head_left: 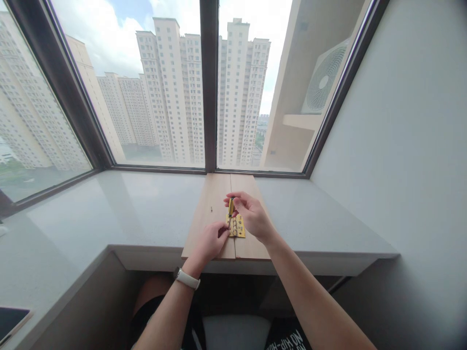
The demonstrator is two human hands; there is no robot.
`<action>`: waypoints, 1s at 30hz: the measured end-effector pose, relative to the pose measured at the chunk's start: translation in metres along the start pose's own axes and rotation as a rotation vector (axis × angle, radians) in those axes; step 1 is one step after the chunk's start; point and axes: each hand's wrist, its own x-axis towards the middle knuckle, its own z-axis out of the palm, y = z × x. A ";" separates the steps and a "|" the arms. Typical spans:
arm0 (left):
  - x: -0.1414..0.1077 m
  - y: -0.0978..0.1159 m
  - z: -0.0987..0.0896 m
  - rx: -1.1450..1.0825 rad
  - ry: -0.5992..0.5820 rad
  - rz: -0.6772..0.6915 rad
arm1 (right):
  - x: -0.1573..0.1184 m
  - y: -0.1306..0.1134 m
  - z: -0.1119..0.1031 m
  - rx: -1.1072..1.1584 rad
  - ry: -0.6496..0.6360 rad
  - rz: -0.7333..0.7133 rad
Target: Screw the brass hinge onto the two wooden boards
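My right hand (251, 212) is closed around the yellow and black handle of a screwdriver (231, 207). Its thin shaft points down at the left leaf of a brass-coloured hinge (240, 229). The hinge lies flat across the seam between a left wooden board (200, 228) and a right wooden board (255, 243). Fingertips of my left hand (212, 238) are pressed together at the hinge's left edge, close to the screwdriver tip; whatever they may pinch is hidden. Small dark screws or holes show on the right leaf. One small screw (211, 209) rests on the left board.
The boards lie on a white windowsill counter (153, 214), reaching from the window frame (209, 97) to the front edge. A dark-screened device (12, 321) sits at the lower left. A white wall (401, 121) rises on the right. My legs are below the counter.
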 end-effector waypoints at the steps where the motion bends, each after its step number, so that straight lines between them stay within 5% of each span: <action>1: 0.000 0.000 0.000 0.000 0.000 0.001 | 0.000 0.000 0.000 -0.007 0.008 -0.008; 9: 0.000 -0.001 0.002 -0.007 0.001 0.007 | 0.001 0.008 -0.001 -0.030 0.179 -0.015; 19: 0.001 0.000 0.001 0.004 0.001 0.010 | -0.001 0.003 0.001 0.046 0.035 -0.005; 30: 0.001 -0.002 0.003 -0.020 0.008 0.023 | 0.000 0.002 0.003 0.021 0.129 -0.005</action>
